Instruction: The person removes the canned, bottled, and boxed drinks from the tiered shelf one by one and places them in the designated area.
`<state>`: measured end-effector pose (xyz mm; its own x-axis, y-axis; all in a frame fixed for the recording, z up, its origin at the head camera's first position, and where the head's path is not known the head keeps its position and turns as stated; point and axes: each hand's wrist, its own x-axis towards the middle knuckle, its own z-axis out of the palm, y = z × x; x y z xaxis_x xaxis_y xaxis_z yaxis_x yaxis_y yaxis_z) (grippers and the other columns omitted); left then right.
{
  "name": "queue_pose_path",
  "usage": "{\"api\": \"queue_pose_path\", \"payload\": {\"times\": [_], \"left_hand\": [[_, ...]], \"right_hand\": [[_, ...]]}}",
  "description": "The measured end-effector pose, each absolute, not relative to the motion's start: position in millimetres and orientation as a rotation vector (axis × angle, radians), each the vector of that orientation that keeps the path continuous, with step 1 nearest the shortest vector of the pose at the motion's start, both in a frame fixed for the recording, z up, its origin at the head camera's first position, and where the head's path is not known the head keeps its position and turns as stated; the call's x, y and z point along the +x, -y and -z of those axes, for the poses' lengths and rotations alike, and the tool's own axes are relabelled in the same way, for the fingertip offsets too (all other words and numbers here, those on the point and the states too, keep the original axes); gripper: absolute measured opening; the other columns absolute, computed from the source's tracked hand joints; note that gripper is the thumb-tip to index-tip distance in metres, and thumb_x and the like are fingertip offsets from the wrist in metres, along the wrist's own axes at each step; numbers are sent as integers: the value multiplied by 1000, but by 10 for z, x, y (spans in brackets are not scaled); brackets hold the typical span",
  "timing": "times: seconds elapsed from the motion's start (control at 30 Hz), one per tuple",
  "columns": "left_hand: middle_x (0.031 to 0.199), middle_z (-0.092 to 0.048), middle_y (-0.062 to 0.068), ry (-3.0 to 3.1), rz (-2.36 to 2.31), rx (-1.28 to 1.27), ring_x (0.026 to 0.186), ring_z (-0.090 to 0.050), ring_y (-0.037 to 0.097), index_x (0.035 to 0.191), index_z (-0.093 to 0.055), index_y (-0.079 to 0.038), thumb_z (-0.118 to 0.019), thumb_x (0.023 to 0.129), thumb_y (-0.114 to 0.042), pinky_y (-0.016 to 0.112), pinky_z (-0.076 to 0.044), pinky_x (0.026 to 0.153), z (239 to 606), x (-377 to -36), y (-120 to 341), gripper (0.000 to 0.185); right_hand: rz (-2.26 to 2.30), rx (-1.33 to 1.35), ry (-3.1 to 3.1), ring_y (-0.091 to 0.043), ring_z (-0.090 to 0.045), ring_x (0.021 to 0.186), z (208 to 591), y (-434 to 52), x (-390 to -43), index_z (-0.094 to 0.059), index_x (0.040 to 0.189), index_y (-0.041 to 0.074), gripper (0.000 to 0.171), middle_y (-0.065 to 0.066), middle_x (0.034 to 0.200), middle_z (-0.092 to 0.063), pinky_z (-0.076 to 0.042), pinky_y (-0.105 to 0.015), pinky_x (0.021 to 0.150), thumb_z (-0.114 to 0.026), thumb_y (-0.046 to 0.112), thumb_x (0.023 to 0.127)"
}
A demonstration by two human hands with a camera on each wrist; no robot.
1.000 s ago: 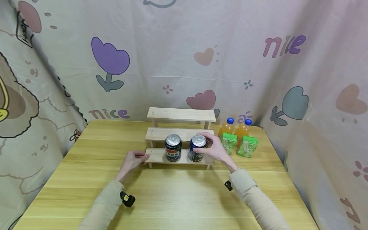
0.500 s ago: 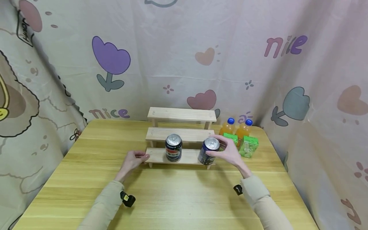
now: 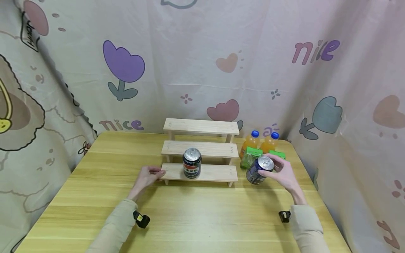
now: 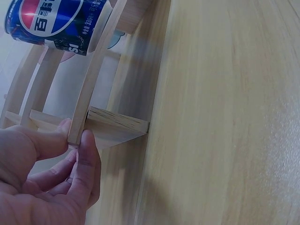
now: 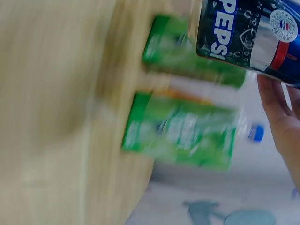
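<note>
My left hand (image 3: pixel 148 178) pinches the left end of the lowest step of a three-tier wooden stand (image 3: pixel 218 173). In the left wrist view the thumb and fingers (image 4: pixel 85 161) grip that step's edge. One dark blue Pepsi can (image 3: pixel 192 163) stands upright on the lowest step, left of its middle. My right hand (image 3: pixel 284 174) grips a second Pepsi can (image 3: pixel 257 173), slightly tilted, to the right of the stand. The can overlaps the green drink cartons in the head view. Its label faces the right wrist view, where the hand shows only partly.
Two green drink cartons (image 3: pixel 253 154) stand right of the stand, one mostly hidden behind my right hand. Behind them are two orange juice bottles (image 3: pixel 251 142) with blue caps. A patterned curtain (image 3: pixel 190 70) hangs behind the wooden table (image 3: pixel 202 218).
My right hand has lifted the second Pepsi can off the lowest step and carried it rightward, past the stand's right end. My left hand has stayed on the step.
</note>
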<state>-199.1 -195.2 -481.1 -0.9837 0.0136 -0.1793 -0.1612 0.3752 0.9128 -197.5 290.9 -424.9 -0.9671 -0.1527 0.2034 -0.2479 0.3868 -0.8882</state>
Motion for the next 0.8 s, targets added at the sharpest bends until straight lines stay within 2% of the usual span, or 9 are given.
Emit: {"api": "queue_pose_path", "payload": {"times": [0.33,0.67,0.8], "left_hand": [[99,-64,23,-2501,-1625,-115,72,-65,15,109,-55,11,-61,85,-22,36,-54,75,4834,-2005,1963,41],[100,-63,25,-2474,-1653,-117,73,-66,18,110,-55,11,-60,85,-19,36,-54,75,4818,-2007,1959,39],[99,-63,24,-2472,-1662,-111,73,-66,20,109,-55,11,-60,85,-19,36,-54,74,4820,-2001,1955,39]], "right_hand": [[-1533,162,2640,5,-53,99,4334,-3323,-1914,-52,122,13,60,-2,118,-56,-41,-6,84,-77,18,69],[-1359,131,2734,10,-51,94,4470,-3461,-1914,-52,122,12,60,-12,119,-55,-43,-7,82,-76,26,69],[-1369,126,2730,10,-51,94,4506,-3468,-1920,-52,122,11,59,-7,116,-57,-42,-6,81,-76,26,69]]}}
